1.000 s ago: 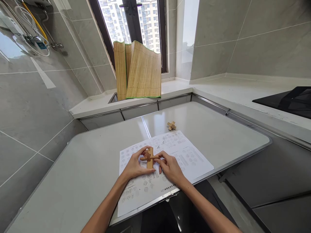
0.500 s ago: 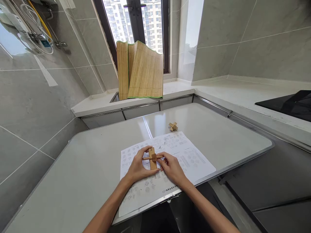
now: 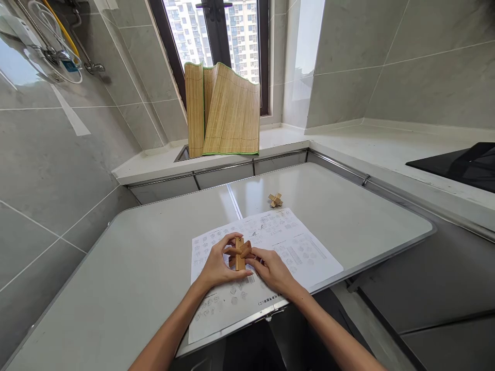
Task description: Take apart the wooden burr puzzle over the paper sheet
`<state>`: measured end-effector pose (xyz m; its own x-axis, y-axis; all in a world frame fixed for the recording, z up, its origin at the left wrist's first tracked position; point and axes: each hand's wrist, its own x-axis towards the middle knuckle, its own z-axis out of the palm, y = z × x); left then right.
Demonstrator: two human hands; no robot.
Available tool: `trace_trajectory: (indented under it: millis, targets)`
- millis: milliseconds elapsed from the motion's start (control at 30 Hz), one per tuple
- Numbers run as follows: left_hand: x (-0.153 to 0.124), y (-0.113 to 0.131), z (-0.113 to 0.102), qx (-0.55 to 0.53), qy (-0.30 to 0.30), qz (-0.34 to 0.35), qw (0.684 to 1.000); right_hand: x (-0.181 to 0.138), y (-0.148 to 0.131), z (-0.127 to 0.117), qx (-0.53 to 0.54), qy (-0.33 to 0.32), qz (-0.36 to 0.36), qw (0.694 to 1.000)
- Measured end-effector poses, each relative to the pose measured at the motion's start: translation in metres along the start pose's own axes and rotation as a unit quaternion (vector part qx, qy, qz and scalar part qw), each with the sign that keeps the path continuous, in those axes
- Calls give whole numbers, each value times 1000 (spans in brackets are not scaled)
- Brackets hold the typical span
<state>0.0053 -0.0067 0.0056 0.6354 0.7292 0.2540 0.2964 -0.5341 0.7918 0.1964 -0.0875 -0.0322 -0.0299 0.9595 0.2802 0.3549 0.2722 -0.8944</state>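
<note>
Over the printed sheet, my left hand grips a wooden interlocking puzzle, thumb at its near end and fingers at its far end. The longest visible piece points away from me and bears a "2" at its far end; other pieces cross it at an angle. My right hand is closed at the puzzle's right side, its thumb and fingertips pinching a crosswise piece. Farther back on the table lies a second, smaller wooden burr puzzle, out of reach of both hands.
The sheet of small diagrams lies on a pale folding table with a metal-trimmed edge. A folded bamboo mat stands on the white ledge by the window. To the right, a black panel rests on the counter.
The wooden puzzle has turned in my hands, so its crossing pieces now show spread at an angle. My left hand has shifted slightly left. The small puzzle stays put.
</note>
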Motion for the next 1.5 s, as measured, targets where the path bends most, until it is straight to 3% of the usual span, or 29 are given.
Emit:
trace_trajectory:
  millis: [333, 800, 1200, 1500]
  targets:
    - [5, -6, -1, -75, -28, 2, 997, 0, 5, 2, -5, 15, 19, 1000]
    - [2, -3, 2, -59, -13, -12, 998, -1, 2, 0, 4, 2, 9, 1000]
    - [3, -5, 14, -204, -38, -30, 978, -1, 0, -1, 151, -25, 34, 988]
    - [-1, -11, 22, -211, -19, -18, 977, -1, 6, 2, 96, -35, 21, 995]
